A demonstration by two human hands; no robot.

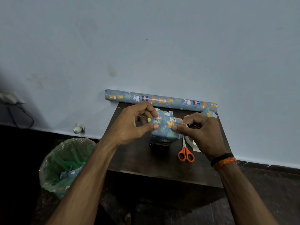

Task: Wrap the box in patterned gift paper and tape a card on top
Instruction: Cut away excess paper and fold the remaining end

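1. The box (pixel 164 132), wrapped in patterned paper, stands mid-table (pixel 138 161).
2. Left hand (pixel 129 125) pinches its top left edge.
3. Right hand (pixel 199 130) pinches the top right flap.
4. Scissors (pixel 185 151) lie just right; paper roll (pixel 160 100) behind.

The right hand (pixel 201 133) covers the blades of the orange scissors (pixel 186 154) and most of a white item (pixel 194 146) just beside them (whether card or tape cannot be told). The box (pixel 164 132) itself is hidden under patterned paper. Both forearms are cut off by the bottom edge.
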